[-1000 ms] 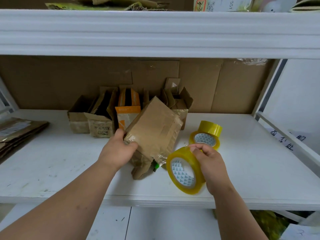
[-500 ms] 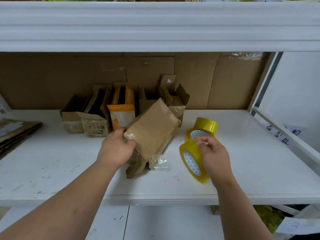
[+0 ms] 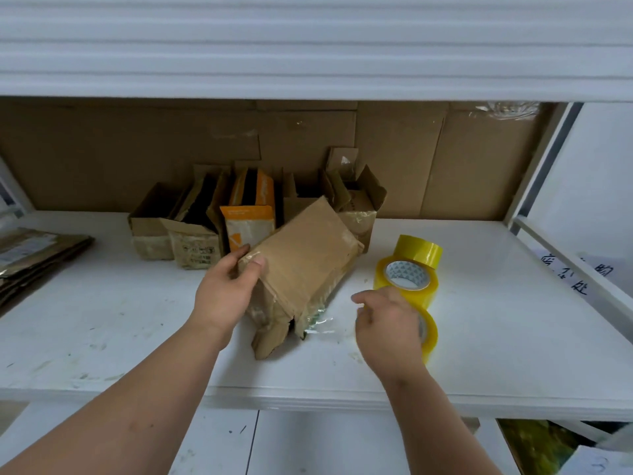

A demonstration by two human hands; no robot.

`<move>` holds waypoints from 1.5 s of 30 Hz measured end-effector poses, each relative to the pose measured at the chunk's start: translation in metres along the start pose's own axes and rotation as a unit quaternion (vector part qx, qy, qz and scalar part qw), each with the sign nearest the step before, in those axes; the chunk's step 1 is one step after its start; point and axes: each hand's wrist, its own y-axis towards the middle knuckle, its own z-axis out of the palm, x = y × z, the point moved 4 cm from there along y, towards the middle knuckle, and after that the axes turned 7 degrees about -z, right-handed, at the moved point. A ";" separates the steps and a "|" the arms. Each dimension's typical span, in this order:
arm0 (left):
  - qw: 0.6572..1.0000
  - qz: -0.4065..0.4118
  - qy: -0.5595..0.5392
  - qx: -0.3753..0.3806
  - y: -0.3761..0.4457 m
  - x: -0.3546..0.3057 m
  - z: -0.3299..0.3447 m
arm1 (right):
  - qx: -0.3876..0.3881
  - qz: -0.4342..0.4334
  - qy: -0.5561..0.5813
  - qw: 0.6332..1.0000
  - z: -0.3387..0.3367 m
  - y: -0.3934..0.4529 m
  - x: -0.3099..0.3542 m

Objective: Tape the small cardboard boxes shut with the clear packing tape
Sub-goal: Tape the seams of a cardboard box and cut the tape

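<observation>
A small brown cardboard box (image 3: 305, 262) lies tilted on the white shelf (image 3: 496, 337), its crumpled flaps toward me. A loose strip of clear tape (image 3: 320, 325) trails from its near end. My left hand (image 3: 224, 296) grips the box at its upper left corner, thumb on top. My right hand (image 3: 387, 327) is blurred, with fingers spread toward the box. It covers the left half of a yellowish clear tape roll (image 3: 430, 334) standing on edge on the shelf. Whether it still grips the roll is hidden.
Two more tape rolls (image 3: 409, 277) are stacked just behind my right hand. Several open small boxes (image 3: 191, 231) stand in a row against the cardboard back wall. Flattened cardboard (image 3: 30, 255) lies at the far left. An upper shelf (image 3: 308, 46) overhangs close above.
My right hand has lowered the tape roll from the air down onto the shelf at the right, and its fingers have spread. The left hand keeps hold of the box, which has settled lower.
</observation>
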 end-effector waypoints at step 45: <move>0.930 0.070 0.039 0.359 -0.068 -0.062 0.128 | -0.262 0.155 0.439 0.845 -0.093 -0.018 -0.018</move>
